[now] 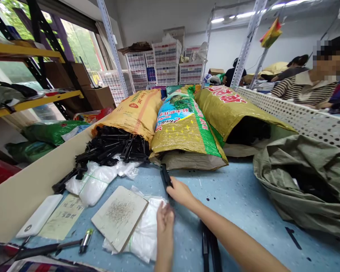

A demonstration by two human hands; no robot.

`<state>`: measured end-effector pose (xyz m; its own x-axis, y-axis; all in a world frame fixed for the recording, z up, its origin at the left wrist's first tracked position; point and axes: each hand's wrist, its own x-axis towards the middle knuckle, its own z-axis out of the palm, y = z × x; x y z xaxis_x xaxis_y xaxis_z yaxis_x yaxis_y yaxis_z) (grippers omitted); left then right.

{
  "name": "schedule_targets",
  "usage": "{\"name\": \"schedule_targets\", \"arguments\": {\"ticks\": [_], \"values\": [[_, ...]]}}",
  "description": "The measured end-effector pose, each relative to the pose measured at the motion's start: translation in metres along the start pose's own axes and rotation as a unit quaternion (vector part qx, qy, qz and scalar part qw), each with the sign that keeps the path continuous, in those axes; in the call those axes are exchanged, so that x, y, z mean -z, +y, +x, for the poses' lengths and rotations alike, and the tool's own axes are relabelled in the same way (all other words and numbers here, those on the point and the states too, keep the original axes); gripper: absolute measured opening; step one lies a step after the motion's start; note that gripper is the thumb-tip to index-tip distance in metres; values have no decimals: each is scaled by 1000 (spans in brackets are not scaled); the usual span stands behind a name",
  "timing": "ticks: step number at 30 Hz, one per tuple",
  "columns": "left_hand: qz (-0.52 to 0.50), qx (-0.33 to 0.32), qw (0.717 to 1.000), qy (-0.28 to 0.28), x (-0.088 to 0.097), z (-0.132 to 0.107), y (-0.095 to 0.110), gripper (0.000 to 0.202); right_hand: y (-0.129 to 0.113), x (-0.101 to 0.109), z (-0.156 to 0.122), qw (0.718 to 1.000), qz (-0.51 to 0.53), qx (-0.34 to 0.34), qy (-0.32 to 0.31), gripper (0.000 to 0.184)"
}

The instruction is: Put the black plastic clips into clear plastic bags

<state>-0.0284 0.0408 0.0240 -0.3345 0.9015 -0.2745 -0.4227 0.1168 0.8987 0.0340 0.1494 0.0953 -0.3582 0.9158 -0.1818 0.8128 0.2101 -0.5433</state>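
While sacks [184, 124] crowd blue table [243, 196] | crates [167, 62] behind | shelving [31, 53] left

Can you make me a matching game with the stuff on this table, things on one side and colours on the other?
Things:
1. table top
2. pile of plastic strips
3. power bank
4. middle sack

Colours:
A. white
B. yellow with a green stripe
C. light blue
D. black

Pairs: 1-C, 2-D, 3-A, 4-B

Bonus: the right hand holds one black strip; the left hand rests on the clear bags.
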Motion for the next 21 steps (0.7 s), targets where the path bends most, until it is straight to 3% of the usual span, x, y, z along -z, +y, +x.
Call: {"name": "schedule_targets", "arguments": {"ticks": [1, 2, 3, 5, 8, 10, 13, 15, 18, 21], "values": [[-21, -3, 1000, 15, 2, 5, 12, 69, 8, -4, -22, 1000, 1, 25, -4, 36], [-31, -4, 999, 18, 2, 7, 23, 71, 17, -7, -44, 996, 3, 93, 3, 40], [-30, 4, 999, 12, 0, 7, 32, 70, 26, -10, -65, 987, 9, 158, 8, 40], [-5, 44, 998, -32, -8, -1, 42, 63, 45, -11, -95, 974, 31, 214, 64, 31], [27, 118, 984, -129, -22, -28, 44, 57, 69, 0, -105, 956, 1, 212, 204, 30], [34, 134, 975, -172, -28, -45, 42, 58, 82, 11, -97, 934, -61, 245, 254, 35], [57, 120, 973, -190, -32, -58, 42, 62, 89, 23, -88, 922, -105, 296, 227, 46], [88, 84, 977, -173, -30, -57, 46, 60, 87, 22, -93, 945, -71, 265, 177, 48], [131, 29, 983, -124, -24, -47, 52, 47, 79, 3, -119, 964, -11, 239, 115, 48], [146, 22, 984, -103, -20, -34, 53, 45, 76, -24, -149, 948, -44, 292, 121, 43]]}}
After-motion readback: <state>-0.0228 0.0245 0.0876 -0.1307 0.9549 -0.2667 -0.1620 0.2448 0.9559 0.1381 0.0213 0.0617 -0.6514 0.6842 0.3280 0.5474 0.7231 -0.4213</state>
